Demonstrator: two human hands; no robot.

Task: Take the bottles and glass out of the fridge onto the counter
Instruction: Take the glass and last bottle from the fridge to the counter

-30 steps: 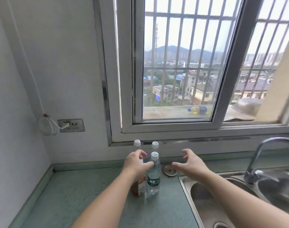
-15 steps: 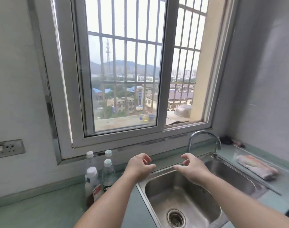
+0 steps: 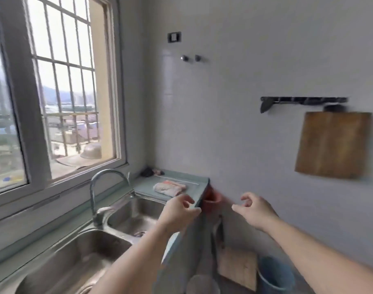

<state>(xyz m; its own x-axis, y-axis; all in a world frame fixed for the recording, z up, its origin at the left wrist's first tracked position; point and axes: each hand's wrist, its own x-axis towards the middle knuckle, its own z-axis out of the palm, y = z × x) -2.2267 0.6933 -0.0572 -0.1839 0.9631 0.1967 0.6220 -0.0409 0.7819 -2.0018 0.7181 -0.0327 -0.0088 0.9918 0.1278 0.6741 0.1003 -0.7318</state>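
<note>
Both hands are out in front and carry nothing. The left hand (image 3: 179, 213) hangs over the front edge of the counter (image 3: 147, 184), fingers loosely curled, thumb apart, gripping nothing. The right hand (image 3: 254, 211) is held in open air in front of the wall (image 3: 266, 60), also half-curled and empty.

Task items: no bottle, no glass and no fridge are in view at this moment. I can only report them as out of frame.

In view: a double sink (image 3: 79, 251) with a curved tap (image 3: 106, 185), a folded cloth (image 3: 169, 187) on the far end of the counter, a wooden board (image 3: 332, 145) hanging on the wall, a blue bucket (image 3: 274, 276) on the floor. The picture is smeared, so small detail is unreliable.

Step in hand, as I judge it: turning back toward the fridge for the next item. To do it well, I would keep both hands free and clear of the counter edge through the turn, settle the view before reaching, and take each bottle by its body, the glass separately.

Difference from earlier: half a second ago the window filled the view and four bottles stood on the counter left of the sink; a second ago the left hand was at those bottles. The view has since swung right and the bottles have left the frame.
</note>
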